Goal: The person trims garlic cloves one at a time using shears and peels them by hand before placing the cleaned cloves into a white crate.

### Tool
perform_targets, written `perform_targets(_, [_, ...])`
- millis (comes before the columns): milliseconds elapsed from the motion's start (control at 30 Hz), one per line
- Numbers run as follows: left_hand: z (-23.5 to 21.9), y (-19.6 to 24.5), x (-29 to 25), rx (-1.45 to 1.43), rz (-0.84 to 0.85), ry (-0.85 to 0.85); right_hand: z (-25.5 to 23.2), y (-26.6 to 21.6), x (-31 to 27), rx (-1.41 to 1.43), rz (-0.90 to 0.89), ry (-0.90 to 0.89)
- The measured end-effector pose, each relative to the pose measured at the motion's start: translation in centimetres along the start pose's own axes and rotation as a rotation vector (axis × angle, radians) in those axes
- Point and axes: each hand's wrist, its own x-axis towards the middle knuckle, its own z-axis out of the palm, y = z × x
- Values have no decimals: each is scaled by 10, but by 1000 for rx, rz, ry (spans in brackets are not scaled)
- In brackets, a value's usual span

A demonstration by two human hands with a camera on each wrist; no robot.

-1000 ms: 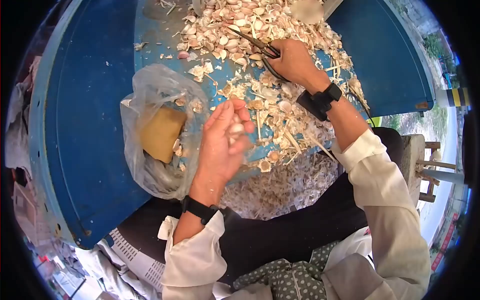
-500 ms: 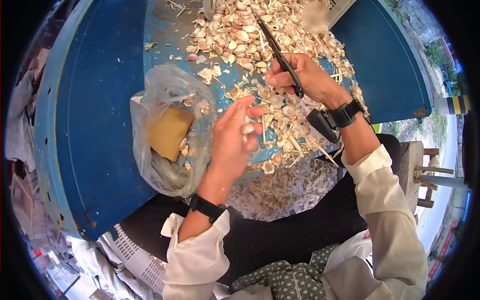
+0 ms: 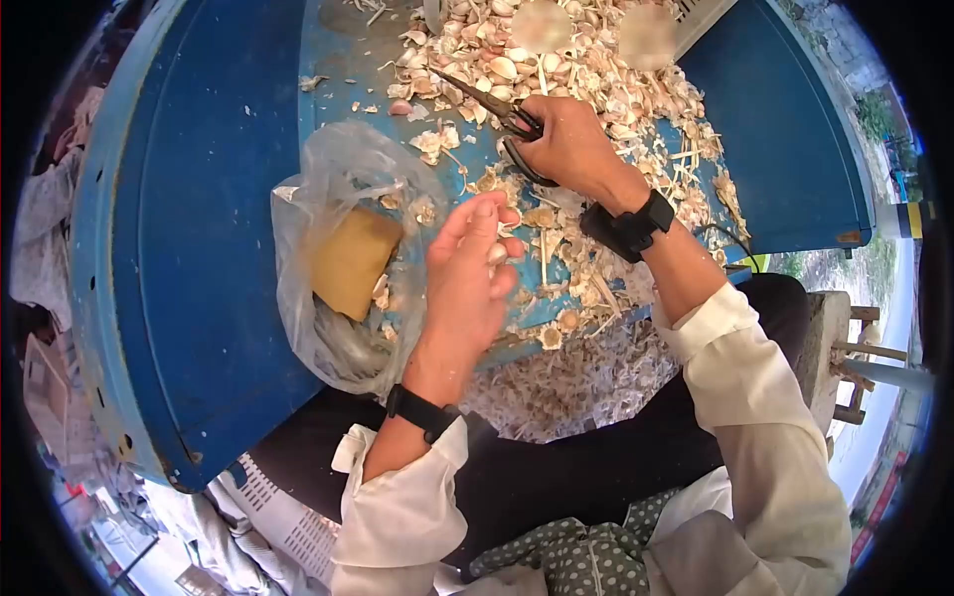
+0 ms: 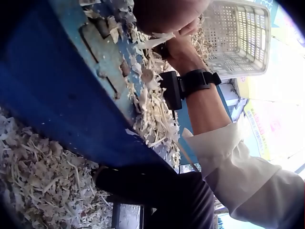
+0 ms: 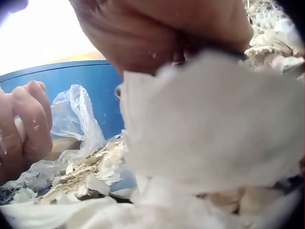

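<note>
Noted: one blue table (image 3: 343,60), flanked by two blue side panels (image 3: 219,238), one on the left and one on the right; below its near edge, one mass of dry skins (image 3: 586,382), pieces too many to count. One heap of garlic cloves (image 3: 581,79) at the far part of the table, uncounted for number; loose husks and stalks scattered between heap and near edge; one white lattice basket (image 4: 238,38) beyond the heap, seen in the left wrist view.

One clear plastic bag (image 3: 298,238), open and crumpled, to the left of the left hand; one tan block (image 3: 355,260) in it, with a few husk bits beside the block.

Hands, two: left hand (image 3: 465,273) grasping, fingers curled round at least one held clove (image 3: 497,253); exact count inside the fingers cannot be told; right hand (image 3: 576,144) clenched about the handles of one pair of dark scissors (image 3: 492,104), blades directed away to the upper left, over the near side of the heap. Held clove lies at the left fingers, nearer the person than the scissors, apart from them; one black band on each wrist, two in total.
</note>
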Motion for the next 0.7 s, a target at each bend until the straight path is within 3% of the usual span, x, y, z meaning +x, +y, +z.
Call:
perform_targets(67, [5,1,-1,94,32,24,-21,-22,-15,94,39,-97])
perform_targets(133, [15,-4,-1,399,112,180,-34,-46,-38,129,-27,-105])
perform_targets(233, [3,-13,-4,457,137,79,-35,-57,-60,142,-111,-134])
perform_targets(300, [0,-14,-7,467,154,78,-42,-51,-64,184,-68,-169])
perform_targets(433, [5,1,-13,424,-17,-33,-62,-33,-76,415,36,-337])
perform_targets(500, [6,12,-11,273,-14,-208,-73,-23,-85,553,-75,-639])
perform_targets(533, [5,15,-9,156,-50,-258,-82,-22,-86,547,-41,-727])
perform_targets(567, [5,14,-8,159,-52,-261,-87,-14,-86,548,-39,-724])
perform_targets(633, [1,13,-8,-112,-177,-161,-94,12,-75,196,58,-463])
perform_targets(700, [0,15,-9,-180,-208,-242,-95,49,-56,50,72,-159])
